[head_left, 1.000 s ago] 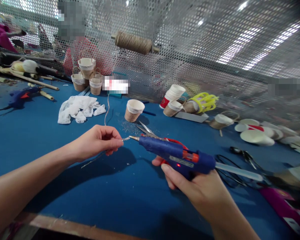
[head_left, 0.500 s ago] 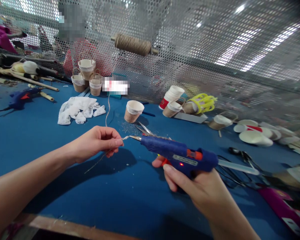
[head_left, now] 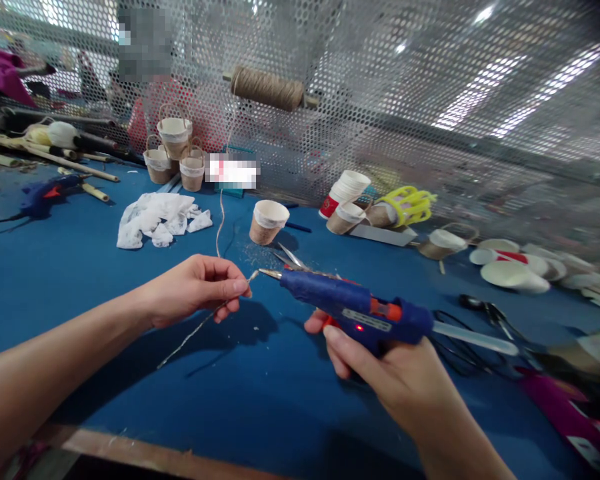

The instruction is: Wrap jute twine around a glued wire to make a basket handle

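The step in hand is judged to be the application of hot glue to jute twine (head_left: pixel 185 341). At left, the twine should be pinched firmly behind its bent end, with skin clear of hot adhesive. At centre, the metal nozzle (head_left: pixel 271 274) should meet the fibre lightly and lay a small, even bead; excess could string or harden into a lump. At right, the hot-glue gun (head_left: pixel 330 293) is best supported steadily, its barrel clear of the scissors (head_left: pixel 291 257) just beyond.

Left hand (head_left: pixel 205 287): thumb and forefinger are pressed together on the twine, the other fingers curled. A loose tail hangs down-left over the blue tabletop (head_left: pixel 260 413); another length runs up towards the spool (head_left: pixel 267 89). The bent end points at the nozzle tip; contact cannot be confirmed. Beyond, between the hands, a brown-wrapped cup (head_left: pixel 264 230) stands upright. Right hand (head_left: pixel 375 363): closed around the gun's grip, fingers at the orange trigger (head_left: pixel 330 322). Whether the trigger is squeezed cannot be determined.
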